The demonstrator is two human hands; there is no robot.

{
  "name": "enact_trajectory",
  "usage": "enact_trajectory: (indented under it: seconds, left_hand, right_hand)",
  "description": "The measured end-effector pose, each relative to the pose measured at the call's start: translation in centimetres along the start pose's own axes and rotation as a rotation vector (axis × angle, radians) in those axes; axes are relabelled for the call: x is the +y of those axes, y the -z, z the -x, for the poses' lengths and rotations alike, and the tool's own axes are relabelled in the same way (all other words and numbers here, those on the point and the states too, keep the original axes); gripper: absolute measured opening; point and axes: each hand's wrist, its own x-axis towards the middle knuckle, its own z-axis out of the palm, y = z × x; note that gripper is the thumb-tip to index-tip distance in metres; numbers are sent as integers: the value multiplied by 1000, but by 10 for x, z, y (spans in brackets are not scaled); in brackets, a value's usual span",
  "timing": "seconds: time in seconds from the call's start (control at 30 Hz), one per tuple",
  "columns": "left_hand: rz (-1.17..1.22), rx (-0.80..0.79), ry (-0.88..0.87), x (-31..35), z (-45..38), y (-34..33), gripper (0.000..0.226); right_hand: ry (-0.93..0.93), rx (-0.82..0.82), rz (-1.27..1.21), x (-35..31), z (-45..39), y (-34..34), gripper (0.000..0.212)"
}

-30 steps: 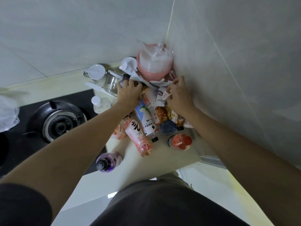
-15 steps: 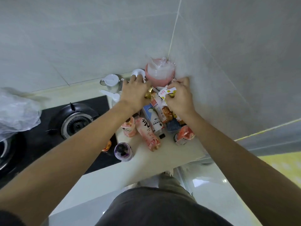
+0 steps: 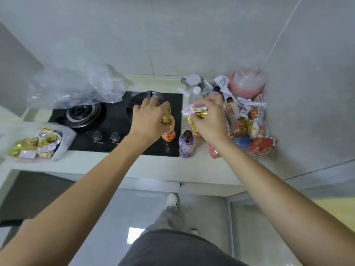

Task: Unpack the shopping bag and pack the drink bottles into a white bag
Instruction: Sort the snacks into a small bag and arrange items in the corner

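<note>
Grey wall tiles meet in a corner above a pale countertop point(image 3: 107, 164) that carries a black 2-burner gas hob point(image 3: 115, 135). At about 9 o'clock from the hob, on the counter's left end, lies a white bag point(image 3: 63, 139) with gold and white snack packets showing inside it. A crumpled clear plastic bag point(image 3: 76, 87) sits at 11 o'clock, partly over the rear-left burner.

Over the hob's right side the left hand point(image 3: 148, 120) has its fingers curled round a small gold packet point(image 3: 166, 118); just below it stands an orange-pink drink bottle point(image 3: 169, 134), though whether the hand touches it cannot be told. The right hand point(image 3: 208, 120) pinches a white and yellow sachet point(image 3: 194, 116) above the counter at 3 o'clock from the hob.

A purple drink bottle point(image 3: 186, 144) stands upright at the hob's right edge, between the 2 hands. Further toward 3 o'clock, in the corner, lies a heap of snack packets and bottles point(image 3: 249, 127), with a pink container wrapped in plastic point(image 3: 246, 81) behind it at 1 o'clock and a white-lidded jar point(image 3: 192, 79) beside that.
</note>
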Motion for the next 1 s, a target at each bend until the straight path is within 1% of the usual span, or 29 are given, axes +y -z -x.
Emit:
enact_trajectory:
  seconds: [0.13, 0.23, 0.33, 0.53, 0.63, 0.77, 0.87, 1.0]
  left_hand:
    - [-27, -60, 194, -56, 81, 7, 50]
    - [-26, -31, 330, -107, 137, 15, 46]
    - [-17, -26, 461, -162, 190, 21, 48]
    - [12, -32, 630, -279, 279, 19, 47]
    - [32, -40, 668, -342, 309, 14, 46]
    - [50, -82, 648, -411, 328, 10, 49]
    - [72, -119, 635, -453, 319, 4, 52]
    - [109, -136, 618, -496, 284, -14, 47]
  right_hand:
    - [47, -134, -64, -45, 43, -58, 23]
    - [123, -234, -86, -90, 73, -105, 23]
    - [199, -359, -123, -140, 97, -147, 23]
    - [264, -509, -115, -228, 133, -249, 24]
    - [246, -538, -118, -263, 147, -308, 23]
    - [221, -551, -121, -295, 159, -376, 23]
    - [158, -580, -98, -306, 156, -410, 24]
    - [111, -601, -69, -314, 128, -450, 23]
